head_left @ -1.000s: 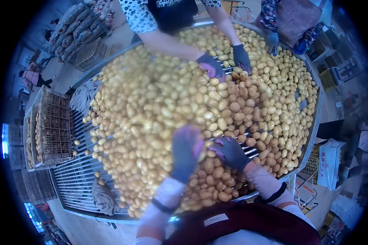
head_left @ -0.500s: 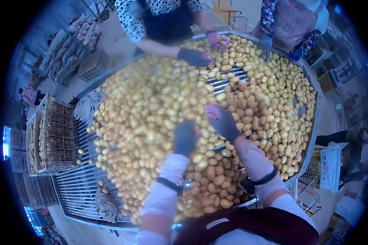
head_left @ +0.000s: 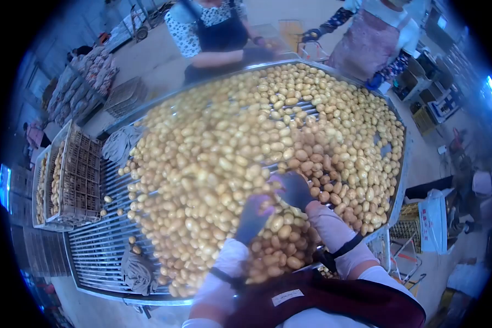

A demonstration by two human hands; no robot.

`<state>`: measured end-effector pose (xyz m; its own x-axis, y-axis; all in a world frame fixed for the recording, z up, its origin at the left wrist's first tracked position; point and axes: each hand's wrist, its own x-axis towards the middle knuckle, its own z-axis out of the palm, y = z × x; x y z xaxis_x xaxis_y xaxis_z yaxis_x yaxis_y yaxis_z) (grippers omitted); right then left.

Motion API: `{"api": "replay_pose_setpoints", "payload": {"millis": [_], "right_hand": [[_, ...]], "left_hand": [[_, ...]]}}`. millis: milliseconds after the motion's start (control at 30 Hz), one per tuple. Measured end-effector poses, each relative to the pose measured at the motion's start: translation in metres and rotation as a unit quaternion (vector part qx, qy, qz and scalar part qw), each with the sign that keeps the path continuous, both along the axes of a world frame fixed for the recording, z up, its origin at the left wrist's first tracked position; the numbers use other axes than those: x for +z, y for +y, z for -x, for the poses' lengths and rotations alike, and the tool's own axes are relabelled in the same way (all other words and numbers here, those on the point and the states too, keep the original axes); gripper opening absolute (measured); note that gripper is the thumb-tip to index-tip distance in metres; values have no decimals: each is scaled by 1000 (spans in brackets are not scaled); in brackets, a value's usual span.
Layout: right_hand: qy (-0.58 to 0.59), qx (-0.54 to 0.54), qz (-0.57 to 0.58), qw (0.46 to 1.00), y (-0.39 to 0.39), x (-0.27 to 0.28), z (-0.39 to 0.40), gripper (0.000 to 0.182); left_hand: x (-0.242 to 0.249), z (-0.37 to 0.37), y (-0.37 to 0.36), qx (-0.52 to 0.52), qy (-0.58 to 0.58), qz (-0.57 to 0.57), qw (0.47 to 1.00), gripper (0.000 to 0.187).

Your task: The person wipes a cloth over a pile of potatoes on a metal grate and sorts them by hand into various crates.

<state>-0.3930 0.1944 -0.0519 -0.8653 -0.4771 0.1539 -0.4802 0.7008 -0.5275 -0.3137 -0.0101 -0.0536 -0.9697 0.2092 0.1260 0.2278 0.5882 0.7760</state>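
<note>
A big heap of yellow-brown potatoes [head_left: 240, 142] covers a round metal roller table [head_left: 93, 246]. My left hand [head_left: 255, 216], in a dark glove with purple fingertips, rests on the potatoes near the front edge; whether it grips one is blurred. My right hand [head_left: 294, 189], gloved the same way, lies on the pile just to its right, fingers curled among the potatoes. Both forearms wear pale sleeve covers.
Two other people [head_left: 218, 33] [head_left: 377, 38] stand at the far side of the table. Wire crates [head_left: 74, 175] with potatoes sit at the left. Rags [head_left: 138, 269] lie on the bare rollers at front left. Boxes and a white bag [head_left: 434, 221] stand at right.
Both my hands have drawn back toward me over the pile. The far person's hands have left the potatoes. The view has tilted so the table sits lower and further off.
</note>
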Motion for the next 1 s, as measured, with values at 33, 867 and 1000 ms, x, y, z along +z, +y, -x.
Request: {"api": "replay_pose_setpoints", "payload": {"millis": [33,867,1000], "right_hand": [[-39,-27,84,995,6,2,-11,40],[-62,-584,719,371,233,-39,-480,49],[53,-764,570,297,253,-77,-604,58]], "left_hand": [[4,-5,-5,12,-13,-75,997,37],[29,-94,-27,-33,-13,-85,996,61],[11,-89,-45,-37,1,-6,999,71]]}}
